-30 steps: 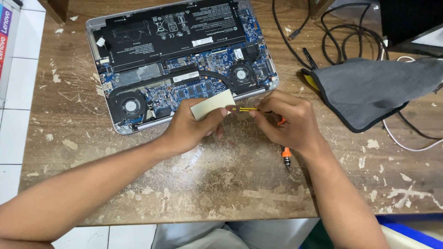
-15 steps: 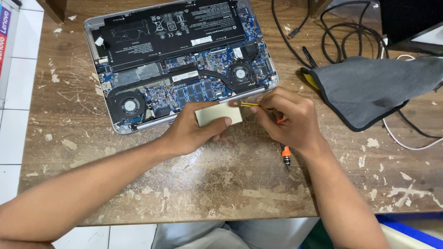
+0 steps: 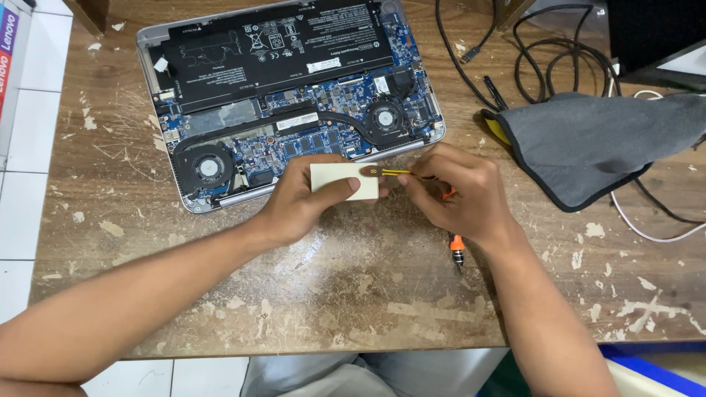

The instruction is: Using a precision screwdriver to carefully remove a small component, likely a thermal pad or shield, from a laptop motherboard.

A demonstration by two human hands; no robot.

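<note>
An opened laptop [image 3: 287,95] lies bottom-up at the back of the wooden table, showing its black battery, blue circuit board and two fans. Just in front of its near edge my left hand [image 3: 305,202] holds a small cream rectangular block [image 3: 342,181], thumb on its face. My right hand [image 3: 456,195] pinches thin yellow tweezers [image 3: 393,172] whose tips rest on the block's upper right corner. An orange-and-black screwdriver [image 3: 456,246] sticks out below my right hand; whether the hand grips it is hidden.
A grey cloth [image 3: 588,143] lies to the right over a yellow item. Black cables [image 3: 544,51] coil at the back right, and a white cable [image 3: 647,228] runs along the right side. The worn table's near edge [image 3: 316,351] is close to my lap.
The cream block has turned from tilted to lying flat and level in my left hand, and the tweezer tips have moved onto it. Both hands stay in the same area.
</note>
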